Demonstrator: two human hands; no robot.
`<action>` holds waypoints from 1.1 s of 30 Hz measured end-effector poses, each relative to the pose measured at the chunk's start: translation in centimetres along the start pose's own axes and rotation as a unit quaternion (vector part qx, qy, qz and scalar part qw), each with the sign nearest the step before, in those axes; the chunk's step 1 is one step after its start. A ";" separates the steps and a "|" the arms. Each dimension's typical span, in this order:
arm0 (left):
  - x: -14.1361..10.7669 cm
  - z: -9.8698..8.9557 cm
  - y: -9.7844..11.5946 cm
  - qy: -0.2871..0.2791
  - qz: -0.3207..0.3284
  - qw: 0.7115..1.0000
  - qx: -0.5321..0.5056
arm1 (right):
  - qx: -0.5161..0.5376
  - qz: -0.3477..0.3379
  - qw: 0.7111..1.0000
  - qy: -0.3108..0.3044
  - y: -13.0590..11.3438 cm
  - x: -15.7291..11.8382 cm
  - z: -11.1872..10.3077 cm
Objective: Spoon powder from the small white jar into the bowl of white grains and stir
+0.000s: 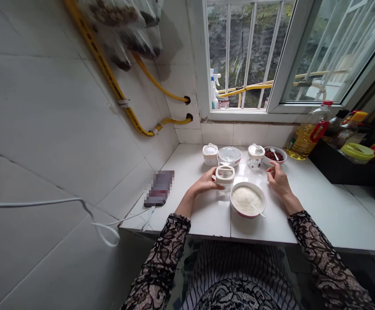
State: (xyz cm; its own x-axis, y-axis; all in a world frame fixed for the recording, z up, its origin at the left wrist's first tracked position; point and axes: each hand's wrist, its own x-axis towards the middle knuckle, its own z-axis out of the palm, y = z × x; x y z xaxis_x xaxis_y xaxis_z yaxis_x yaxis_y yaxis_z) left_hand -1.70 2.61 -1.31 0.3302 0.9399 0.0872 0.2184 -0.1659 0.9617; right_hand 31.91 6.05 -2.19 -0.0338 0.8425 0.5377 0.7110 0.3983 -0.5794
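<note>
jar point(225, 178) held mid-counter point(206, 219), left hand point(204, 181) curled round its side to steady it beside the rice bowl point(231, 200), right hand point(279, 181) half open, holding nothing, just off the bowl's far side!

Spoon point(257, 210) in bowl point(247, 215), lidded jar point(225, 174) to L.
</note>
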 end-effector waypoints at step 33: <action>0.0 -2.7 0.5 0.217 0.031 0.975 0.036 | 0.045 -0.008 0.999 -0.023 -3.7 0.1 -4.5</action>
State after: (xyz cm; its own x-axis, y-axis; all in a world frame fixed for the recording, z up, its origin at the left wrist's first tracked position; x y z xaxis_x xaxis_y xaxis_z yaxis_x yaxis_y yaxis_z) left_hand -4.11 3.31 -0.13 -0.0719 0.9626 0.2613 0.2788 -0.2321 0.9319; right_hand 32.38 3.07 2.79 -0.0777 0.8505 0.5202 0.6444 0.4410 -0.6247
